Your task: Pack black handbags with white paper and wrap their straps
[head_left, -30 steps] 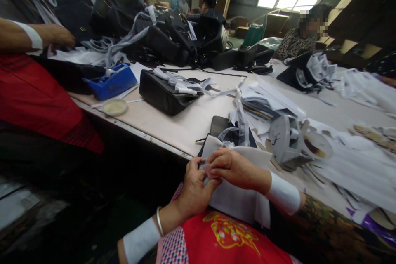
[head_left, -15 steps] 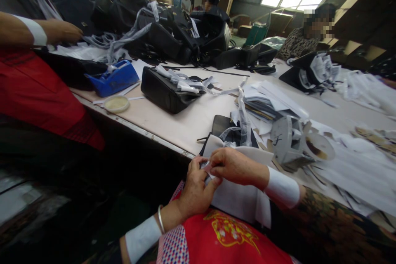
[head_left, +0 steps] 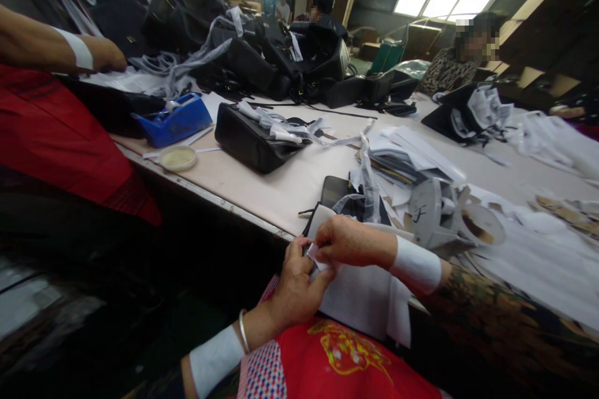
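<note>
At the table's front edge a black handbag (head_left: 336, 189) leans toward me, its strap in clear plastic wrap and a white foam sheet (head_left: 360, 299) over its near side. My left hand (head_left: 297, 287) is closed on the bag's near left part, thumb and fingers curled around a small gap. My right hand (head_left: 341, 240) is closed in a pinch right beside it, on a small white piece of wrapping (head_left: 314, 254) between the two hands. The fingertips of the right hand are partly hidden.
Right of the bag stands a grey tape dispenser (head_left: 428, 212), with a paper stack (head_left: 412, 153) behind. Another black handbag (head_left: 257, 137), a blue tape dispenser (head_left: 173, 120) and a tape roll (head_left: 178, 158) lie leftward. A co-worker's hand (head_left: 110, 55) reaches in at left, near piled bags (head_left: 262, 62).
My right hand has shifted slightly left and up, and its forearm has moved left. My left hand stays in place. At left, the co-worker's hand has moved slightly and closed more.
</note>
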### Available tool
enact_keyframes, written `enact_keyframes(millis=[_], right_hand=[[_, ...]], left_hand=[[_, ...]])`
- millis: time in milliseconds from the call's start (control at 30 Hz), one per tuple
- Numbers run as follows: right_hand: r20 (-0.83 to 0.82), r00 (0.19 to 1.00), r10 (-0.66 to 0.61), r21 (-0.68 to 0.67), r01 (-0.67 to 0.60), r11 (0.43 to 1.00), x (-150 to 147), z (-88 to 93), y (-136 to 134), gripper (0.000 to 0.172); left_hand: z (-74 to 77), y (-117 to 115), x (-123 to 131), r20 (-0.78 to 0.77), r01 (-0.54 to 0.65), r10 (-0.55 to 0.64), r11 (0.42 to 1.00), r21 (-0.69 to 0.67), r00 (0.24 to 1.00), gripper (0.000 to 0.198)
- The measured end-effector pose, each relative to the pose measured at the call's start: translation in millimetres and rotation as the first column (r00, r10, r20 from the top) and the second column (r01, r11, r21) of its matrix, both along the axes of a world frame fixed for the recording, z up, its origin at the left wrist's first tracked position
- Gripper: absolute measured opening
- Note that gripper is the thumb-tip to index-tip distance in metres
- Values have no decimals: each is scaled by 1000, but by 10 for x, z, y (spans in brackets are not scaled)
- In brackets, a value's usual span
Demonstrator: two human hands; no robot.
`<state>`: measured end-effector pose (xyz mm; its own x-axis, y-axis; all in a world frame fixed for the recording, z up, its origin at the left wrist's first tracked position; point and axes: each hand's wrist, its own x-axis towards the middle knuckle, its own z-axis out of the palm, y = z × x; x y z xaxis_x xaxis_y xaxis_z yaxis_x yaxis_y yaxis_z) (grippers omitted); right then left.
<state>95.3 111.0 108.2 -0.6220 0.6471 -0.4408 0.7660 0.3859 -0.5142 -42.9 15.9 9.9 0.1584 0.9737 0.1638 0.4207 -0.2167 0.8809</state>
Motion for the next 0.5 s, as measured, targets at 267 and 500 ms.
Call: enact_keyframes(millis=[267, 500], right_hand=[[64, 998, 11, 25, -12, 1000, -68, -16, 8, 5], [29, 999, 26, 47, -28, 999, -50, -42, 36, 26]], left_hand=[[-9, 7, -10, -7, 6, -6, 1000, 1, 1000, 28], [-38, 11, -6, 13, -8, 8, 999, 31, 1000, 14]])
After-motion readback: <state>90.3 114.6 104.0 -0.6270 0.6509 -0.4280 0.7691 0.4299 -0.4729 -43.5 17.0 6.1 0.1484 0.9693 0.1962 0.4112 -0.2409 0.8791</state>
